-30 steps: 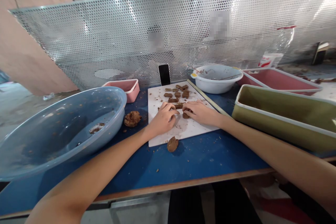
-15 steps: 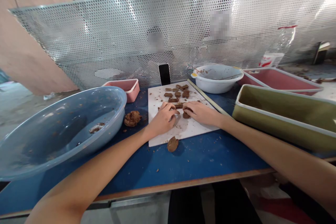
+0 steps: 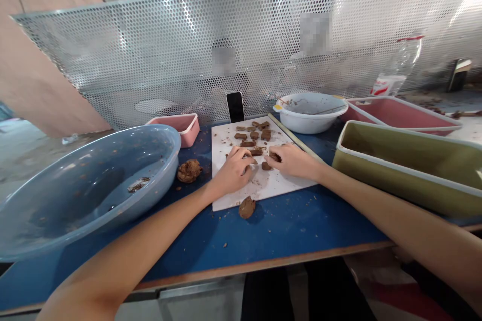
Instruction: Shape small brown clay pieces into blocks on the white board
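Note:
Over the white board [image 3: 229, 200] both my hands work among small brown clay pieces. My left hand [image 3: 234, 168] rests at the board's left side with its fingers curled; what lies within them, if anything, is hidden. My right hand [image 3: 293, 161] is closed around a brown clay piece [image 3: 275, 157], partly covered by the fingers. Just left of it sits a small clay lump [image 3: 266, 165]. Several shaped clay pieces [image 3: 253, 136] lie in loose rows farther back. A rounded clay lump [image 3: 247, 207] stands at the board's front edge, and a rougher ball [image 3: 189, 171] lies to its left.
A large blue basin [image 3: 161, 180] takes up the left, with a small pink box [image 3: 194, 133] behind it. A phone [image 3: 235, 107] leans on the perforated metal screen [image 3: 165, 50]. Along the right are a stick [image 3: 297, 140], white basin [image 3: 312, 123], green trough [image 3: 395, 173] and pink tray [image 3: 414, 128].
My right hand has drawn back a little to the right, away from the small clay lump, which now shows more fully. My left hand has stayed almost still.

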Demonstrator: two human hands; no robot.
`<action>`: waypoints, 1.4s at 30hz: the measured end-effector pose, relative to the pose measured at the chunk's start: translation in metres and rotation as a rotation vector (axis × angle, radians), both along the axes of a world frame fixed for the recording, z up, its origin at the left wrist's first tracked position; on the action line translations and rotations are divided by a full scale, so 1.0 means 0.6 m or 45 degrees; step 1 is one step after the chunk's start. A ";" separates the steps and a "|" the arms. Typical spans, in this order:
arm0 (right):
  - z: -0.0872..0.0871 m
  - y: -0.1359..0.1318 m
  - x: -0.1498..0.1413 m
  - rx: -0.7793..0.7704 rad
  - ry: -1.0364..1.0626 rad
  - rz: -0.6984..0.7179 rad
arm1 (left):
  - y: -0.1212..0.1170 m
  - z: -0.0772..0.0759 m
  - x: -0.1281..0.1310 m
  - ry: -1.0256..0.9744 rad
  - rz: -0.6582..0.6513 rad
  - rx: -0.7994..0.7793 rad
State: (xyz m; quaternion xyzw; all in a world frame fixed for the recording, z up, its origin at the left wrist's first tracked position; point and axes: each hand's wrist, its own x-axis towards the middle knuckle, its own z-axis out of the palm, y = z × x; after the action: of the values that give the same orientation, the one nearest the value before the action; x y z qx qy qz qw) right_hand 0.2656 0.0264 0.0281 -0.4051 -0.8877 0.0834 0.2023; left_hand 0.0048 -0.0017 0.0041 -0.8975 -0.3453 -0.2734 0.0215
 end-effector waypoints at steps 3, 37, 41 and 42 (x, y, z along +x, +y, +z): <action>0.000 0.001 0.001 0.000 -0.022 -0.004 | 0.000 0.000 -0.001 -0.001 0.000 -0.002; -0.017 0.011 0.006 0.161 0.189 0.151 | -0.002 0.001 0.000 -0.009 -0.008 -0.001; -0.016 0.012 0.004 0.150 0.183 0.173 | -0.002 0.000 0.000 -0.017 -0.008 0.004; -0.018 0.014 0.004 0.155 0.199 0.170 | -0.001 0.000 0.000 -0.017 -0.010 0.005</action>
State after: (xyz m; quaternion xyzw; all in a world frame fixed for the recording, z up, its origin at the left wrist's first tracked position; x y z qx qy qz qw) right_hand 0.2683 0.0346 0.0174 -0.3244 -0.8976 0.0739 0.2891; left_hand 0.0047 -0.0025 0.0038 -0.8970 -0.3414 -0.2802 0.0199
